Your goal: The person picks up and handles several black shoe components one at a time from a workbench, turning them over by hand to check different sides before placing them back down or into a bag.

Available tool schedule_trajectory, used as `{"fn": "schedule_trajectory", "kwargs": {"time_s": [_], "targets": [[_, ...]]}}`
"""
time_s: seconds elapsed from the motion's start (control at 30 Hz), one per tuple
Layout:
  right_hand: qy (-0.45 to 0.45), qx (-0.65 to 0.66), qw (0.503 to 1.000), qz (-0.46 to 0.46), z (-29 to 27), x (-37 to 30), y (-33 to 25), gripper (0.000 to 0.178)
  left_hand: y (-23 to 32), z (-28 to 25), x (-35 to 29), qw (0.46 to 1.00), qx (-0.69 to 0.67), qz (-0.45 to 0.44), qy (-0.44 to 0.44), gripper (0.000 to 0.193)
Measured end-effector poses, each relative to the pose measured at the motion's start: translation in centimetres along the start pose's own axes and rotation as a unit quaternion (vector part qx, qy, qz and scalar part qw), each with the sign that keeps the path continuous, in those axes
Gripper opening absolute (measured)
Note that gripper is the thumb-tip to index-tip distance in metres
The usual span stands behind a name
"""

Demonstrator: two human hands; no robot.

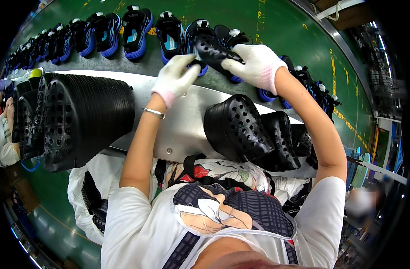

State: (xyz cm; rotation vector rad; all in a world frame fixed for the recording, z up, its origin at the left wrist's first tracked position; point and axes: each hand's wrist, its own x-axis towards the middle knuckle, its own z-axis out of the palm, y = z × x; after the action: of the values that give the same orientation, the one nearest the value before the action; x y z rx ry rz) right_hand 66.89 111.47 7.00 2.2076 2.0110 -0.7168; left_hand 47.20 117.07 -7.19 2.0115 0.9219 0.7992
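My right hand (256,65), in a white knit glove with a pink cuff, grips a black perforated plastic shoe insert (209,48). The insert is tilted over a black-and-blue sneaker (202,28), its front end above the shoe and covering much of it. My left hand (177,77), gloved the same way, is beside that shoe's near end, thumb and fingers apart. Whether its fingertips touch the shoe I cannot tell. Another sneaker (170,40) with a light-blue insole stands just left of it.
Sneakers line a grey conveyor (119,66) across the far side. On the metal shelf (180,125) before me, a large nested stack of black inserts (93,112) is at left and smaller stacks (241,125) are at right. A white bag (79,193) holds more inserts.
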Motion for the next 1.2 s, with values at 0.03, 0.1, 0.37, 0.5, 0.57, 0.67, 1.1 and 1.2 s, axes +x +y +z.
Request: {"fn": "schedule_trajectory", "kwargs": {"time_s": [0.03, 0.1, 0.37, 0.5, 0.57, 0.67, 1.1, 1.2], "targets": [[-0.006, -0.007, 1.0, 0.0, 0.1, 0.2, 0.3, 0.053, -0.6, 0.7, -0.2, 1.0, -0.006, 0.011, -0.013, 0.038], [-0.022, -0.031, 0.999, 0.012, 0.2, 0.7, 0.6, 0.053, -1.6, 2.1, 0.6, 0.995, 0.042, 0.089, 0.03, 0.031], [-0.096, -0.075, 0.992, 0.023, -1.8, 4.2, 1.7, 0.056, -0.7, 7.2, 2.7, 0.994, 0.02, 0.068, 0.085, 0.017], [-0.125, -0.112, 0.986, -0.012, -2.5, 7.4, 2.0, 0.058, -0.8, 7.6, 2.3, 0.995, 0.029, 0.053, 0.082, 0.017], [-0.121, -0.151, 0.981, 0.006, -2.5, 9.4, 1.4, 0.056, -1.0, 7.4, 2.3, 0.994, 0.03, 0.061, 0.085, 0.019], [-0.103, -0.197, 0.975, 0.013, -1.6, 11.5, -0.1, 0.049, -0.6, 6.8, 2.5, 0.994, 0.049, 0.066, 0.077, 0.02], [-0.039, -0.261, 0.964, -0.027, 5.3, 15.1, -1.2, 0.035, 0.2, 5.3, 6.7, 0.948, 0.162, -0.154, -0.228, 0.039], [-0.005, -0.222, 0.975, -0.028, 4.7, 13.9, -2.1, 0.019, 0.2, 4.9, 6.8, 0.952, 0.145, -0.147, -0.227, 0.036]]}}
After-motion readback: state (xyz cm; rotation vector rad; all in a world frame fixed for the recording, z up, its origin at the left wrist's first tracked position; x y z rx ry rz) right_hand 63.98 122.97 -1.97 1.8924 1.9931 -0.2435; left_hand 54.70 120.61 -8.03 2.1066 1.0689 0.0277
